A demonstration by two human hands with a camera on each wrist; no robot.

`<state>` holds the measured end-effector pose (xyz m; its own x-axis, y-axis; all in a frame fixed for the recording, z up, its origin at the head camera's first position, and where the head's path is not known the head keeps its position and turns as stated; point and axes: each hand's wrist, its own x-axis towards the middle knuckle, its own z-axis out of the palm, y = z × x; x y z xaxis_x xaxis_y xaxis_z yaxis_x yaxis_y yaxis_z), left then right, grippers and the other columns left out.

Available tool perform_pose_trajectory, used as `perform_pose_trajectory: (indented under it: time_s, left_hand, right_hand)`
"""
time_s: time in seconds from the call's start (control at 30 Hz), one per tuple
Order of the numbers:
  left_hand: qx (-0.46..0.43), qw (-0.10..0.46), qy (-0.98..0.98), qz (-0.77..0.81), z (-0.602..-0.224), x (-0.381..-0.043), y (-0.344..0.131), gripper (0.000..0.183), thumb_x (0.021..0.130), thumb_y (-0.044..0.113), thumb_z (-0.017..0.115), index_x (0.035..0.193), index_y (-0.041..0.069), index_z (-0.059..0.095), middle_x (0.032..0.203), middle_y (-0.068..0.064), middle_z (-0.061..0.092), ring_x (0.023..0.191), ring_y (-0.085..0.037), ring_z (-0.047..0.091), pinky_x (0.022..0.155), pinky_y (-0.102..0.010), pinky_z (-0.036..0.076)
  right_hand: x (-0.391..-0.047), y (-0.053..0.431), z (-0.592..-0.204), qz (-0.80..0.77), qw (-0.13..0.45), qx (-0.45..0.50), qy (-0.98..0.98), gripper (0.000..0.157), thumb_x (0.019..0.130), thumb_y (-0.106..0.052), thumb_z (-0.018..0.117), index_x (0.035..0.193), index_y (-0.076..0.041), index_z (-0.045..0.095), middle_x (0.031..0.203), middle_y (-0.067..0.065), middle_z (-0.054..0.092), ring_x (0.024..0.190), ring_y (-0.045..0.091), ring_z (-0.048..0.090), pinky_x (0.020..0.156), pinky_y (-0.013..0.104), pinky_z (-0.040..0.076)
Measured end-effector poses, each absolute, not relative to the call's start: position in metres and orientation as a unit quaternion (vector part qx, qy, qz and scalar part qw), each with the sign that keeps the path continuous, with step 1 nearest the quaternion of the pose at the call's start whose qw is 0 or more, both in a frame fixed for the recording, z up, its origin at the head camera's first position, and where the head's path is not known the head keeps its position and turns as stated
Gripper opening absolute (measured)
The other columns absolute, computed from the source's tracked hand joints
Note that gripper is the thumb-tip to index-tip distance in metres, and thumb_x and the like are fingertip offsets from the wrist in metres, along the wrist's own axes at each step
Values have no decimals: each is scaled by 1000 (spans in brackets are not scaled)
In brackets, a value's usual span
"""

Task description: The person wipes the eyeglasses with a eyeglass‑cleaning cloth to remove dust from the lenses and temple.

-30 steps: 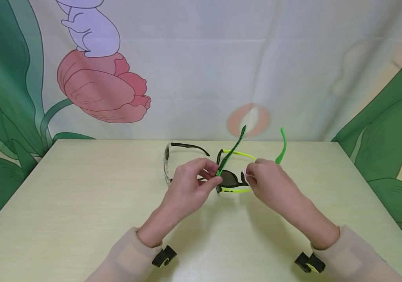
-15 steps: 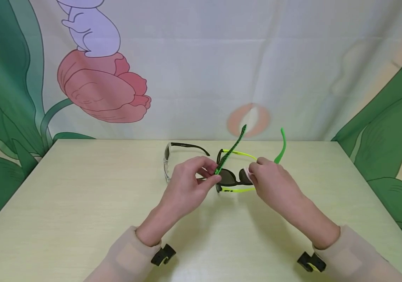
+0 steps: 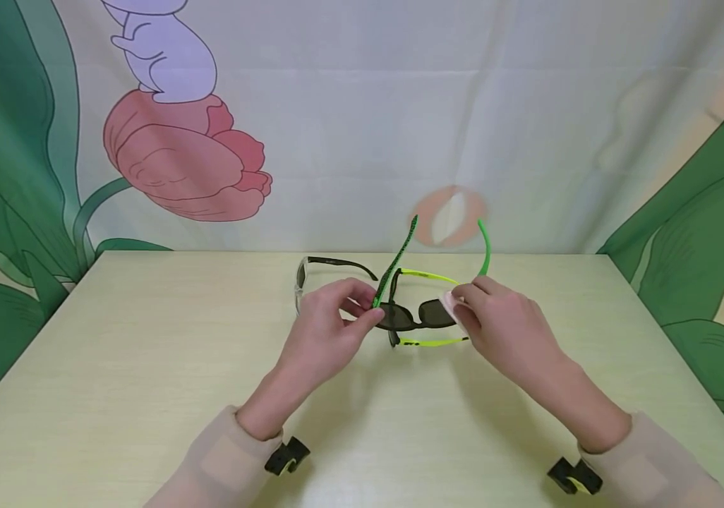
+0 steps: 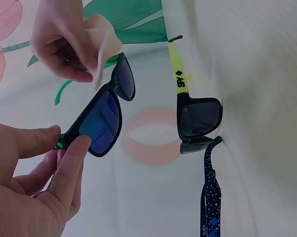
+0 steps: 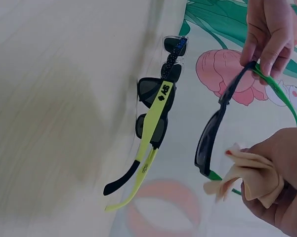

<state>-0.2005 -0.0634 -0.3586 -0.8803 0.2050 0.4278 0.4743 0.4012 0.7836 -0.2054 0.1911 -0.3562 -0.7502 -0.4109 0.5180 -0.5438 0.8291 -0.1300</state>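
Sunglasses with black fronts and green temples (image 4: pixel 101 126) hang above the table, lenses dark with a blue sheen in the left wrist view. My left hand (image 3: pixel 327 324) pinches them between thumb and fingers at the corner by the patterned green temple (image 3: pixel 394 264). A folded pale cloth (image 5: pixel 254 175) is gripped in my right hand (image 3: pixel 517 317), held at the other end of the frame beside the plain green temple (image 3: pixel 486 250). Whether the cloth touches the lens, I cannot tell. My right fingertips are partly hidden by the cloth.
Below the hands lie sunglasses with yellow temples (image 5: pixel 155 116) and a black front. Left of them is a clear-framed pair (image 3: pixel 300 279) with dark speckled temples, partly behind my left hand. A printed curtain (image 3: pixel 336 141) hangs at the back edge of the pale table (image 3: pixel 146 367).
The green-templed sunglasses have shifted left with my left hand, and their temple tips stand higher. My right hand has moved slightly right with the cloth, and more of the right-side lens shows.
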Motion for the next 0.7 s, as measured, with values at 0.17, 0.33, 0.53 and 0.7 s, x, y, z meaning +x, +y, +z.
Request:
perform_pose_trajectory:
  time_s: [0.17,0.33,0.53,0.7]
  left_hand:
    - [-179,118,-832,-511,-359,-202,-65,12,90,3,79,101,2,73,88,-2,68,79,-15,67,67,-29,60]
    - [-164,116,-838,-507,-358,-202,-67,12,90,4,78,101,3,73,87,-1,69,79,-15,67,68,-29,60]
    - [-148,109,-844,-503,-356,-202,-70,11,90,6,78,100,5,74,86,0,69,79,-14,67,64,-31,58]
    - [-150,105,-848,-498,-356,-203,-74,10,90,7,76,100,6,75,85,1,69,78,-15,67,62,-33,56]
  right_hand:
    - [-208,200,-353,193,323,280,-883,17,91,-1,74,107,4,71,92,12,65,73,24,66,61,39,58]
    - [-212,207,-348,213,393,276,-851,23,91,0,75,113,5,69,96,16,66,82,28,68,68,43,60]
    - [-216,213,-343,222,435,283,-826,25,88,2,79,113,1,74,99,14,69,86,31,68,71,46,59]
    - [-221,218,-341,213,437,359,-797,14,96,-6,73,108,1,76,97,14,69,85,31,66,73,41,55]
